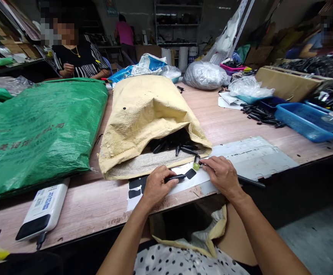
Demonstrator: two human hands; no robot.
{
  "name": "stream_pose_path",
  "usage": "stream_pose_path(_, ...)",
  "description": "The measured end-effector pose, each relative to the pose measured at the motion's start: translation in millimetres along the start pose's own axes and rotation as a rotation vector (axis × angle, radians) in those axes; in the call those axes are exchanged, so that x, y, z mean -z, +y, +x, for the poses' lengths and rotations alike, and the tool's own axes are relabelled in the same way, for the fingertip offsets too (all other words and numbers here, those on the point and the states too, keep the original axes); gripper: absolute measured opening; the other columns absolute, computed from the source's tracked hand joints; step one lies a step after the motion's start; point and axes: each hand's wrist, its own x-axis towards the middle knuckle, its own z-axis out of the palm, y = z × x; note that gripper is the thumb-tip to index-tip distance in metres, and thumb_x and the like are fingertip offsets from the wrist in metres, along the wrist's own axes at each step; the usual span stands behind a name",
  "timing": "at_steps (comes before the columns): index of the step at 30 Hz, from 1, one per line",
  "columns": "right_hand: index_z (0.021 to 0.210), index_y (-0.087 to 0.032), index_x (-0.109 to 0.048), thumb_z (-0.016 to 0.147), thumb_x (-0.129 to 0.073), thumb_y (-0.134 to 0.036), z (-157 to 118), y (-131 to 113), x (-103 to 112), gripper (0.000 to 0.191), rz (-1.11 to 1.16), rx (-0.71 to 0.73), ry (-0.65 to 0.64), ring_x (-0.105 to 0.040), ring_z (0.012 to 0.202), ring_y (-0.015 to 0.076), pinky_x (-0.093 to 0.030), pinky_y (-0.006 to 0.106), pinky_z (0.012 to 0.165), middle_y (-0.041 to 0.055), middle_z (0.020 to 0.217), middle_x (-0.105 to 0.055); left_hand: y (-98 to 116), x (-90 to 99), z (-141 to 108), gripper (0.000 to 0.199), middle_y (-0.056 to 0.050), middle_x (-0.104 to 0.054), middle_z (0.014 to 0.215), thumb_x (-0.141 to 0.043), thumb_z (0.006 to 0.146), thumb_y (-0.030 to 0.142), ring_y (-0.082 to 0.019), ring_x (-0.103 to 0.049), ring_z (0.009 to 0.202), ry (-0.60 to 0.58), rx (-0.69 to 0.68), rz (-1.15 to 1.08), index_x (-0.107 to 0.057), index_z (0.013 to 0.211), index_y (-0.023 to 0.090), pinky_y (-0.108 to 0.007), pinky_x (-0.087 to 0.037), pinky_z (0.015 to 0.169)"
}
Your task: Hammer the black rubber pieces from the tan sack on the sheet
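My left hand is closed around a slim black tube-shaped piece, which points right, low over the white sheet. At its tip is a small black rounded square patch. My right hand pinches a thin black stick whose rear end sticks out below the hand. Just left of those fingertips is a small clear piece with a yellow-green end; whether it is joined to the stick I cannot tell. Several black patches lie on the white sheet beside my left hand.
A yellow woven sack lies open toward me, with black tube pieces in its mouth. On the left are a green sack and a white power bank. A blue basket stands right. A person sits across the table.
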Motion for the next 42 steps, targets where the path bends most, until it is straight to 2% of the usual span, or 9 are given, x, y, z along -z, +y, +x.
stream_pose_path(14, 0.110, -0.025, -0.070, 0.094, -0.057, -0.027, -2.7, 2.1, -6.9, 0.021, 0.050, -0.034, 0.002, -0.058, 0.095, 0.0216, -0.046, 0.035, 0.086, 0.0040, 0.099, -0.069, 1.0, 0.7, 0.0, 0.024, -0.004, -0.065, 0.089, -0.055, 0.097, 0.036, -0.021, -0.059, 0.090, -0.015, -0.031, 0.050, -0.075, 0.094, 0.023, -0.033, -0.044, 0.083)
stream_pose_path(17, 0.108, -0.025, -0.071, 0.094, -0.057, -0.027, -2.0, 1.4, -6.4, 0.020, 0.049, -0.045, 0.004, -0.058, 0.094, 0.0219, -0.046, 0.035, 0.085, 0.0043, 0.098, -0.068, 12.9, 2.6, -10.8, 0.022, -0.004, -0.068, 0.095, -0.055, 0.098, 0.037, -0.022, -0.061, 0.094, -0.008, -0.039, 0.023, -0.072, 0.100, 0.023, -0.034, -0.044, 0.085)
stream_pose_path(21, 0.108, -0.025, -0.071, 0.093, -0.057, -0.027, -1.5, 0.6, -6.0, 0.020, 0.049, -0.051, -0.002, -0.058, 0.094, 0.0218, -0.046, 0.036, 0.085, 0.0042, 0.096, -0.068, 49.1, -0.3, -45.8, 0.019, -0.001, -0.072, 0.100, -0.056, 0.098, 0.036, -0.019, -0.065, 0.091, -0.243, -0.036, -0.151, -0.069, 0.110, 0.027, -0.029, -0.046, 0.082)
stream_pose_path(25, 0.108, -0.024, -0.071, 0.093, -0.058, -0.026, -1.4, 0.3, -5.7, 0.020, 0.042, -0.054, 0.000, -0.058, 0.093, 0.0220, -0.046, 0.035, 0.085, 0.0043, 0.096, -0.068, 57.8, -32.6, -80.1, 0.014, 0.002, -0.074, 0.091, -0.066, 0.090, 0.032, -0.018, -0.067, 0.084, -0.534, 0.019, -0.157, -0.072, 0.102, 0.031, -0.027, -0.046, 0.075)
stream_pose_path(30, 0.107, -0.024, -0.071, 0.093, -0.059, -0.026, -1.4, 0.1, -6.3, 0.019, 0.050, -0.056, 0.003, -0.057, 0.093, 0.0218, -0.045, 0.035, 0.085, 0.0041, 0.095, -0.068, -2.8, -99.9, -99.0, 0.033, -0.007, -0.074, 0.113, -0.058, 0.089, 0.032, -0.030, -0.067, 0.110, -0.619, 0.309, 0.073, -0.068, 0.120, 0.029, -0.039, -0.050, 0.092)
stream_pose_path(33, 0.108, -0.024, -0.071, 0.093, -0.058, -0.027, -1.6, 0.1, -6.6, 0.019, 0.057, -0.060, 0.003, -0.058, 0.093, 0.0216, -0.045, 0.034, 0.085, 0.0042, 0.096, -0.068, -25.2, -118.7, -102.1, 0.045, -0.010, -0.066, 0.135, -0.051, 0.093, 0.032, -0.029, -0.060, 0.126, -0.625, 0.448, 0.112, -0.058, 0.138, 0.028, -0.041, -0.048, 0.102)
stream_pose_path(36, 0.108, -0.024, -0.070, 0.093, -0.057, -0.027, -1.9, 0.2, -6.8, 0.020, 0.051, -0.065, -0.003, -0.058, 0.094, 0.0218, -0.045, 0.035, 0.085, 0.0043, 0.097, -0.068, -6.3, -104.2, -98.9, 0.053, -0.012, -0.065, 0.136, -0.058, 0.089, 0.032, -0.031, -0.060, 0.125, -0.629, 0.363, 0.098, -0.056, 0.142, 0.026, -0.043, -0.047, 0.103)
stream_pose_path(40, 0.108, -0.025, -0.070, 0.093, -0.057, -0.027, -2.1, 0.9, -7.0, 0.020, 0.044, -0.053, 0.001, -0.058, 0.093, 0.0221, -0.045, 0.035, 0.085, 0.0044, 0.096, -0.068, 48.9, -49.0, -71.8, 0.032, -0.001, -0.077, 0.097, -0.067, 0.086, 0.040, -0.023, -0.070, 0.088, -0.641, 0.082, -0.108, -0.073, 0.116, 0.031, -0.030, -0.051, 0.075)
stream_pose_path(42, 0.108, -0.025, -0.070, 0.093, -0.057, -0.027, -2.1, 1.2, -7.3, 0.020, 0.047, -0.049, 0.007, -0.057, 0.092, 0.0221, -0.045, 0.036, 0.084, 0.0044, 0.095, -0.068, 61.8, -20.4, -44.9, 0.024, 0.001, -0.075, 0.083, -0.059, 0.093, 0.040, -0.017, -0.066, 0.071, -0.513, 0.035, -0.201, -0.075, 0.106, 0.028, -0.026, -0.047, 0.062)
